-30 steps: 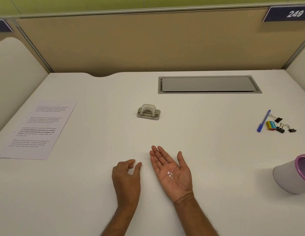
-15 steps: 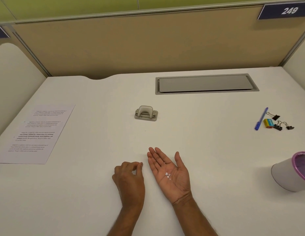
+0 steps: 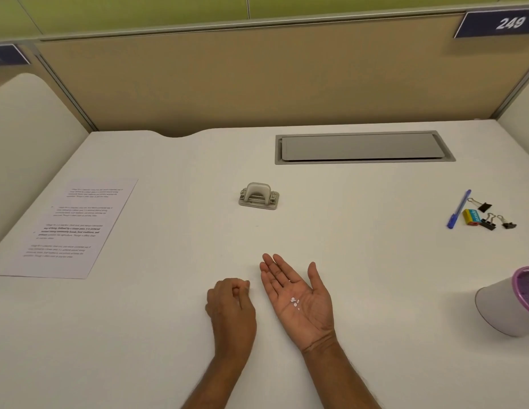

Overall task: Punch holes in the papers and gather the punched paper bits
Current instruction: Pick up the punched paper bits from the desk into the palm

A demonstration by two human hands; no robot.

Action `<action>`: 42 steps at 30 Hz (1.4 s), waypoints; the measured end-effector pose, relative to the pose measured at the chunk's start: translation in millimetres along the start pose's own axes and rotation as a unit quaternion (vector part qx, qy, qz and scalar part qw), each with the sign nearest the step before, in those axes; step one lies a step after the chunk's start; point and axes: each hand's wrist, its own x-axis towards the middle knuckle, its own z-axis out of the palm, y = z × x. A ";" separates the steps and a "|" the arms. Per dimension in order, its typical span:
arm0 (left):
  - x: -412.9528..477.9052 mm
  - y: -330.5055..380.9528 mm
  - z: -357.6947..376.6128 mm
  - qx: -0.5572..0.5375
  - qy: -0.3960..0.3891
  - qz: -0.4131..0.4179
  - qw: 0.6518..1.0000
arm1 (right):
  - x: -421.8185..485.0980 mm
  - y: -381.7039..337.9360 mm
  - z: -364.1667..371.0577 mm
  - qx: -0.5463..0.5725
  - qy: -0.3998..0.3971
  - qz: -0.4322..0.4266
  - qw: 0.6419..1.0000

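My right hand [image 3: 298, 299] lies palm up on the white desk [image 3: 360, 261] with its fingers straight. Several small white punched paper bits [image 3: 294, 301] rest in the palm. Just to its left, my left hand [image 3: 232, 308] is knuckles up with the fingers curled, and thumb and forefinger pinch together on a tiny paper bit at the desk surface. The grey hole punch [image 3: 258, 196] stands farther back at the centre, untouched. A printed sheet of paper [image 3: 71, 228] lies flat at the left.
A white cup with a purple rim [image 3: 511, 302] lies tilted at the right edge. A blue pen [image 3: 459, 209], a small yellow box [image 3: 471, 216] and black binder clips [image 3: 487, 222] sit at the back right. A grey cable flap [image 3: 363, 147] is set into the desk.
My left thumb and forefinger, spread on the desk a second ago, have closed into a pinch. The right hand stays palm up with the bits in it.
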 end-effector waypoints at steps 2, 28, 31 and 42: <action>-16.4 13.8 -5.2 -0.065 -0.023 0.021 0.997 | 0.7 -0.1 0.1 0.001 0.002 0.003 1.000; -9.0 2.1 -13.3 -0.090 0.001 -0.011 0.996 | 2.4 -0.1 -3.2 0.015 -0.015 0.001 1.000; 3.2 -8.7 -15.3 -0.061 -0.017 -0.020 0.998 | 3.2 0.1 -4.8 0.016 -0.017 0.002 1.000; 10.6 -8.6 -9.8 0.032 -0.036 0.066 0.997 | 1.8 -0.8 -2.9 0.014 -0.008 0.006 1.000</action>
